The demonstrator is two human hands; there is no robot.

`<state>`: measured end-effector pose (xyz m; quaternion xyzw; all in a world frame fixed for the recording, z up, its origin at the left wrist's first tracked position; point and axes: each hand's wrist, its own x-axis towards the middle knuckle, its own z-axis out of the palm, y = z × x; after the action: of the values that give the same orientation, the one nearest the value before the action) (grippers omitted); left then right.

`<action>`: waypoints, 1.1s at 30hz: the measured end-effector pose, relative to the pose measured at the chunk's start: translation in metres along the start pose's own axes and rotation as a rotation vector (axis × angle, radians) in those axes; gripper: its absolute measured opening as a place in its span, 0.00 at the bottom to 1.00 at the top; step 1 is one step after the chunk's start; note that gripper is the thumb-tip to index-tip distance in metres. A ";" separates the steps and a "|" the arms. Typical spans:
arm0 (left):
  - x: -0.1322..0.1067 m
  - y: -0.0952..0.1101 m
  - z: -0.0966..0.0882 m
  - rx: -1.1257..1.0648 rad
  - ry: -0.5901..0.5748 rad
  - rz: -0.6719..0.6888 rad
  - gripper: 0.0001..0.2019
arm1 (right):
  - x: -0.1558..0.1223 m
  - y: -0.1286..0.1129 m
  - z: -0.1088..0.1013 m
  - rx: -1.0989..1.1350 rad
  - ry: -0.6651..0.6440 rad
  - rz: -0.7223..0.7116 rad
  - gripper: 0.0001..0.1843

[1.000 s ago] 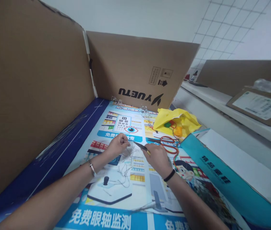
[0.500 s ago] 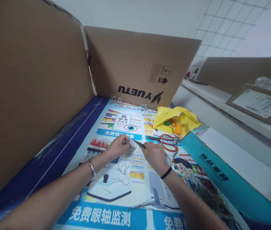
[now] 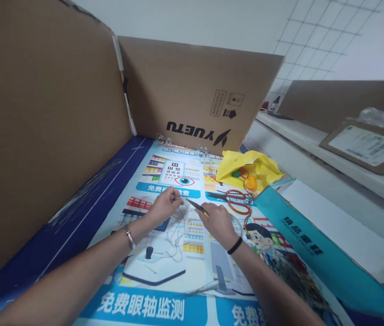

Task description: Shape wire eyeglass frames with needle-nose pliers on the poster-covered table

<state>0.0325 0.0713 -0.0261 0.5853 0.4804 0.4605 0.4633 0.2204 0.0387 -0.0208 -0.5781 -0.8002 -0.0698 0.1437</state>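
My left hand (image 3: 168, 203) is closed in a pinch on a thin silvery wire (image 3: 175, 240), whose loose loops hang below the fingers over the printed sheet. My right hand (image 3: 219, 224) wraps around pliers (image 3: 196, 206) with dark pointed jaws and a bit of yellow on the handle. The jaws point left and end just short of my left fingertips. Whether their tip touches the wire is too fine to tell. Behind my right hand lie scissors (image 3: 237, 201) with red-orange handles, blades to the left.
Cardboard panels (image 3: 192, 90) stand at the back and left. To the right are a yellow bag (image 3: 266, 165) with coloured thread, a turquoise box (image 3: 317, 249) and a dark tangled bundle (image 3: 297, 280). Cut wires (image 3: 86, 194) lie at left. Small clear pieces (image 3: 203, 154) sit by the back panel.
My left hand has shifted slightly left and up, widening the gap to the pliers' tip. The pliers have turned a little, and their jaws look narrower.
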 end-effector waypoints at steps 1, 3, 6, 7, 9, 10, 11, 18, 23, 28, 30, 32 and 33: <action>0.000 0.000 0.000 -0.016 0.007 -0.004 0.08 | 0.000 0.001 0.000 0.000 -0.008 0.010 0.13; 0.001 0.002 -0.001 -0.034 0.024 -0.022 0.09 | 0.001 0.003 0.000 0.001 -0.019 0.023 0.13; 0.000 0.008 -0.003 -0.035 0.049 -0.052 0.07 | 0.002 0.006 -0.001 -0.009 -0.006 0.001 0.12; -0.001 0.010 -0.003 -0.039 0.054 -0.058 0.07 | 0.002 0.007 -0.001 -0.024 0.003 -0.015 0.12; -0.002 0.013 -0.004 -0.052 0.057 -0.061 0.07 | 0.002 0.010 -0.003 -0.063 0.026 -0.044 0.11; -0.002 0.013 -0.004 -0.059 0.055 -0.062 0.07 | 0.002 0.011 -0.004 -0.082 0.041 -0.052 0.10; -0.001 0.014 -0.004 -0.063 0.054 -0.063 0.07 | 0.002 0.013 -0.004 -0.098 0.060 -0.052 0.10; 0.004 0.002 -0.006 -0.022 0.061 0.047 0.06 | 0.005 0.017 -0.005 -0.041 0.048 0.000 0.11; 0.006 -0.005 -0.008 0.046 0.080 0.104 0.06 | 0.003 0.014 -0.004 -0.039 0.000 0.002 0.11; 0.006 -0.004 -0.008 0.060 0.069 0.110 0.06 | 0.003 0.013 -0.006 -0.043 -0.047 0.002 0.12; 0.005 -0.003 -0.007 0.062 0.072 0.109 0.05 | 0.004 0.013 -0.006 -0.052 -0.057 -0.005 0.12; 0.005 -0.002 -0.007 0.053 0.071 0.108 0.05 | 0.004 0.013 -0.006 -0.063 -0.047 -0.017 0.12; 0.004 -0.002 -0.007 0.050 0.067 0.106 0.05 | 0.003 0.013 -0.006 -0.070 -0.034 -0.023 0.11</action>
<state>0.0256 0.0765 -0.0271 0.6055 0.4755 0.4916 0.4069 0.2328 0.0445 -0.0152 -0.5745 -0.8062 -0.0895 0.1088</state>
